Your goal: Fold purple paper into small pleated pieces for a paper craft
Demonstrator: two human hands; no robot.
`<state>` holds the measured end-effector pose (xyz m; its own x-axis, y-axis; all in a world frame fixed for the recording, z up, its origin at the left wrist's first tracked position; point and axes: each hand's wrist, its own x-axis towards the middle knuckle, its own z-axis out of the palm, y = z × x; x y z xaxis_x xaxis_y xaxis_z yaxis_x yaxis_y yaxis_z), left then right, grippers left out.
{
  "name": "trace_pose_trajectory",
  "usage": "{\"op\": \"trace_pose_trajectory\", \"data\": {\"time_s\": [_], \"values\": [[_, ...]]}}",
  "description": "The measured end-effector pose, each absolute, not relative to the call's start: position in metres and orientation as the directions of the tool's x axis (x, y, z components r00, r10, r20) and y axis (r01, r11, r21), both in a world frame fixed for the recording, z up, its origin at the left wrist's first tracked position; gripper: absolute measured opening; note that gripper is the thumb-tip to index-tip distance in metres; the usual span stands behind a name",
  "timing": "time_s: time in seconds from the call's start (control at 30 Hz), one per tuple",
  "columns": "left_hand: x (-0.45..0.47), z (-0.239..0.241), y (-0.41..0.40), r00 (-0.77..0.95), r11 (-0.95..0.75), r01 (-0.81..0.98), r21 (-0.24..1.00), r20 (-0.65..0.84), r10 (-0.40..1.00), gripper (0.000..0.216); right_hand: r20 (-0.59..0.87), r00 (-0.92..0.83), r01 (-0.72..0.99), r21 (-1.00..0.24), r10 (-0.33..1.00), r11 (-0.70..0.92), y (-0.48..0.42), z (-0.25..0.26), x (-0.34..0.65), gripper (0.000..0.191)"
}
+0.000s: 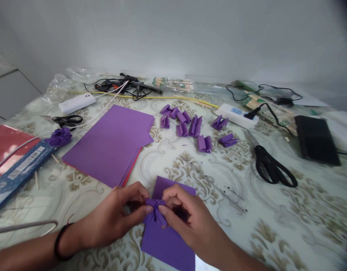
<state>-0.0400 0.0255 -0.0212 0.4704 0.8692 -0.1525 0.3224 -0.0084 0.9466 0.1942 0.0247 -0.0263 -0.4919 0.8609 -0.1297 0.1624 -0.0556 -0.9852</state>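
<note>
Between both hands is a small piece of folded purple paper (155, 211), with pleats drawn together at its middle. My left hand (125, 209) pinches its left side between thumb and fingers. On the right side, my right hand (183, 210) grips it the same way, thumb on top. Beneath them lies a flat purple sheet (167, 246), partly covered by the hands. Farther back, several folded purple paper pieces (182, 129) sit in a loose cluster. A stack of purple sheets (108, 143) lies to the left, with red paper showing under its edge.
Black-handled scissors (270, 165) lie at the right, near a black box-like object (317, 140). A white power strip (237, 115) has a plug in it. At the left are a white power bank (77, 103), other scissors (67, 120), crumpled purple paper (59, 137) and blue packaging (23, 171).
</note>
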Motion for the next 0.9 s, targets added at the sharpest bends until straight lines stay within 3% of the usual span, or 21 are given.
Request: {"op": "trace_pose_trajectory", "data": {"time_s": [0.2,0.47,0.7,0.9], "values": [[-0.042,-0.019,0.024,0.51,-0.138,0.301,0.944,-0.037,0.859,0.011,-0.134,-0.531,0.064,-0.991,0.837,-0.118,0.023,-0.028,0.196,0.01],[-0.043,-0.01,0.031,0.602,-0.064,0.097,0.993,-0.007,0.798,0.024,-0.129,-0.528,-0.051,-0.982,0.839,-0.183,0.028,-0.03,0.197,0.017],[-0.043,-0.007,0.032,0.555,-0.104,0.181,0.978,-0.014,0.832,0.012,-0.12,-0.538,0.029,-0.992,0.834,-0.124,0.028,-0.021,0.196,0.007],[-0.037,-0.02,0.027,0.504,-0.127,0.242,0.962,-0.013,0.864,0.008,-0.153,-0.514,0.18,-0.981,0.844,-0.068,0.028,-0.021,0.192,0.012]]}}
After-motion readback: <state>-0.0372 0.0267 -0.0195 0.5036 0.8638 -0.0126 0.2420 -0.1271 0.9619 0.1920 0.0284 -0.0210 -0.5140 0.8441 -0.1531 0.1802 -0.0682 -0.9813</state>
